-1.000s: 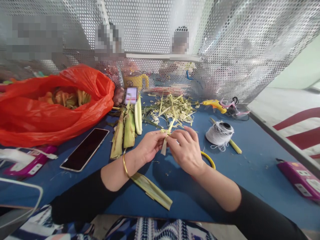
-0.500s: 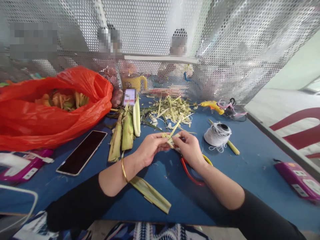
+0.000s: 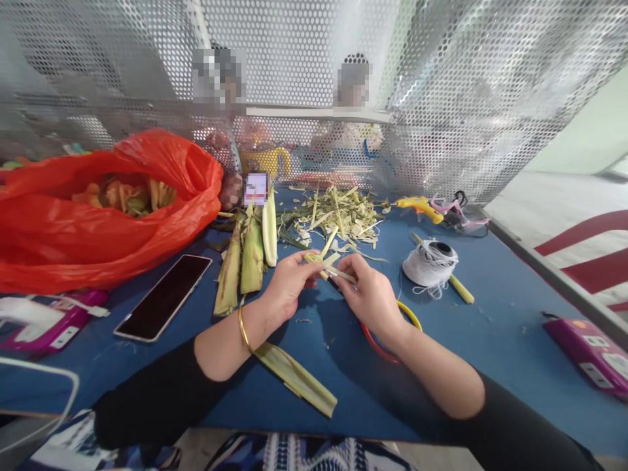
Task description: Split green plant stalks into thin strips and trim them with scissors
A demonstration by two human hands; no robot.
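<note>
My left hand [image 3: 288,285] and my right hand [image 3: 369,292] meet over the blue table [image 3: 490,340], both pinching narrow pale green leaf strips [image 3: 328,260] between the fingertips. One strip sticks up and away from my hands. A gold bangle sits on my left wrist. Under my right wrist lie scissors with red and yellow handles [image 3: 392,327]. A long flat green leaf [image 3: 297,377] lies under my left forearm near the table's front edge.
Green husk bundles [image 3: 250,255], a phone [image 3: 164,296] and an orange bag [image 3: 103,209] lie left. Leaf trimmings [image 3: 338,216] lie beyond my hands. A white thread spool [image 3: 430,263], a yellow glue gun [image 3: 419,207] and a pink box [image 3: 589,356] lie right. A perforated metal screen stands behind.
The hanging strip end has been folded up between my fingers. My right hand turned and slid a little away, uncovering the scissors' handles. My left hand stayed in place.
</note>
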